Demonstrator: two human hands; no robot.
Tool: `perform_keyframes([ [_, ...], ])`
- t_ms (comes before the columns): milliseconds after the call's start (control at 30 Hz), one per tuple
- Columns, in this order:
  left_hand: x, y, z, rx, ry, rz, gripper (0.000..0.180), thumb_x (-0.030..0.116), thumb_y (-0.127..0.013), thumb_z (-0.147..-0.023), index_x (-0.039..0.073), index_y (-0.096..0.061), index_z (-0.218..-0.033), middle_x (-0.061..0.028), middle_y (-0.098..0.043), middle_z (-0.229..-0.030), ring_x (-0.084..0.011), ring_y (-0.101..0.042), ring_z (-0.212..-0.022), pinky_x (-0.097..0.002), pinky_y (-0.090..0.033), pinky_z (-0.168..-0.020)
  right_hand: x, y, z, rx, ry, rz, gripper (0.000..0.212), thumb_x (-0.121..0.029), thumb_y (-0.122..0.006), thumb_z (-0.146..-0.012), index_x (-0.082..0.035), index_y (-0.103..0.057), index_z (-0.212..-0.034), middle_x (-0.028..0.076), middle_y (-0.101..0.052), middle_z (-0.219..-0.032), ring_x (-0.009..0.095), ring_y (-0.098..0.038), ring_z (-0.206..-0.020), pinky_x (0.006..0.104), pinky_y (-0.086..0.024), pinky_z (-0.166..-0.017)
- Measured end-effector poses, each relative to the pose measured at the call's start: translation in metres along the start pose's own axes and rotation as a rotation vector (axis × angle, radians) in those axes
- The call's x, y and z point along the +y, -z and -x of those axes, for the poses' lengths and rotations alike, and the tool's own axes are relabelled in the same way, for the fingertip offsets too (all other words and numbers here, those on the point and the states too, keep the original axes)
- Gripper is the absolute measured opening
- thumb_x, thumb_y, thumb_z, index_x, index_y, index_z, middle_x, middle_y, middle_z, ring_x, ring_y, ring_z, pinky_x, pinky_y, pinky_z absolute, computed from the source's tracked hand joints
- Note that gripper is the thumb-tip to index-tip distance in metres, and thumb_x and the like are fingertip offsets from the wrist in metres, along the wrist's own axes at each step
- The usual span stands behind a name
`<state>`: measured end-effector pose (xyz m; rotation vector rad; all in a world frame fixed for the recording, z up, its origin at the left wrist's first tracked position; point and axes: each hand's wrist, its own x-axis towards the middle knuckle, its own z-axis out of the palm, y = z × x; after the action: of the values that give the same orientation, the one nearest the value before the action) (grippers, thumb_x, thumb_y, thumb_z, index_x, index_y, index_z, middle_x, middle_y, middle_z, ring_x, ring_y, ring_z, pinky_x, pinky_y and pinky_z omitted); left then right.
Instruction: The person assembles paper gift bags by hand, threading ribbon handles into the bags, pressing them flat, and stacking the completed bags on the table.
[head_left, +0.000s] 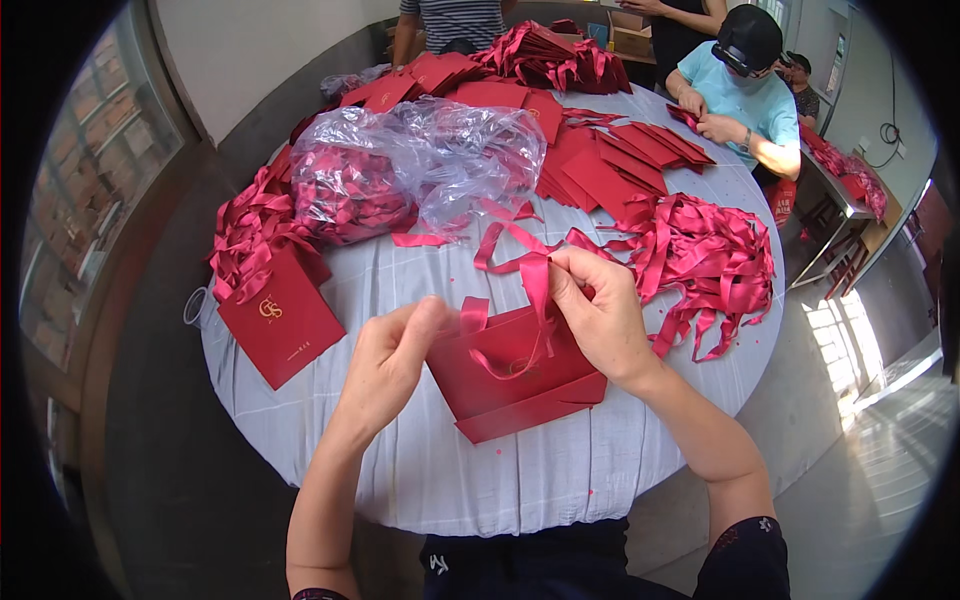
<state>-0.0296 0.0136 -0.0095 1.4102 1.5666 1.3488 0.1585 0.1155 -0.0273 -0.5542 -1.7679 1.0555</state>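
Threading a ribbon handle into a red paper bag (515, 375).
Right hand (600, 315) pinches the ribbon (537, 280); left hand (395, 355) grips the bag's rim. Knotting likely comes next.

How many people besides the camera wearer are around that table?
3, perhaps more hidden: one in a light blue shirt seated at the far right, one in a striped shirt at the far edge, one in black standing behind.

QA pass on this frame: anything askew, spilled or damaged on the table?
Nothing damaged. Small red scraps dot the white tablecloth near the loose ribbon pile. A finished red bag overhangs the table's left edge. Left hand and right hand hold the red bag and its ribbon.
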Motion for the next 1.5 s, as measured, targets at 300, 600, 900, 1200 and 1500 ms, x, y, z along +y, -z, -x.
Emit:
perform_keyframes([
  [300,-0.005,-0.029,-0.007,0.067,-0.054,0.101,0.016,0.011,-0.055,-0.094,-0.003,-0.059,-0.089,-0.0008,-0.061,-0.075,-0.0060,-0.057,-0.069,-0.0199,-0.045,-0.060,0.012,-0.007,0.002,0.044,-0.036,-0.111,0.020,-0.012,-0.053,-0.095,0.003,-0.058,-0.082,-0.003,-0.047,-0.058,0.002,-0.039,-0.054,0.0240,-0.033,-0.046],
  [600,-0.025,-0.042,-0.016,0.334,-0.225,-0.167,0.011,0.005,-0.052,-0.093,0.000,-0.049,-0.085,-0.0056,-0.053,-0.065,-0.0086,-0.047,-0.059,-0.0269,-0.040,-0.055,0.031,-0.013,0.006,0.034,-0.208,0.005,0.024,-0.015,-0.048,-0.098,0.001,-0.059,-0.086,-0.004,-0.050,-0.062,0.001,-0.043,-0.054,0.0208,-0.034,-0.046],
  [900,-0.078,-0.031,-0.005,0.250,-0.031,-0.261,0.014,0.006,-0.055,-0.091,-0.002,-0.046,-0.082,-0.0126,-0.047,-0.065,-0.0156,-0.039,-0.058,-0.0320,-0.039,-0.055,0.055,-0.027,0.018,-0.218,-0.510,0.109,0.027,-0.015,-0.052,-0.090,0.005,-0.058,-0.073,0.011,-0.056,-0.057,0.015,-0.052,-0.053,0.0338,-0.042,-0.052],
  [1200,-0.076,-0.033,0.002,0.245,-0.104,-0.325,0.013,0.004,-0.054,-0.090,-0.001,-0.044,-0.084,-0.0167,-0.048,-0.063,-0.0245,-0.040,-0.051,-0.0339,-0.038,-0.051,0.069,-0.011,0.004,-0.132,-0.323,0.309,0.018,-0.014,-0.060,-0.086,0.003,-0.061,-0.080,0.002,-0.057,-0.062,0.006,-0.048,-0.054,0.0275,-0.040,-0.050],
  [1500,-0.074,-0.032,0.004,0.240,-0.099,-0.263,0.013,0.003,-0.054,-0.090,-0.001,-0.043,-0.084,-0.0174,-0.049,-0.063,-0.0255,-0.045,-0.050,-0.0345,-0.039,-0.051,0.068,0.007,-0.008,-0.085,-0.281,0.487,0.025,-0.022,-0.063,-0.088,0.002,-0.062,-0.082,0.003,-0.057,-0.061,0.006,-0.051,-0.056,0.0254,-0.040,-0.050],
])
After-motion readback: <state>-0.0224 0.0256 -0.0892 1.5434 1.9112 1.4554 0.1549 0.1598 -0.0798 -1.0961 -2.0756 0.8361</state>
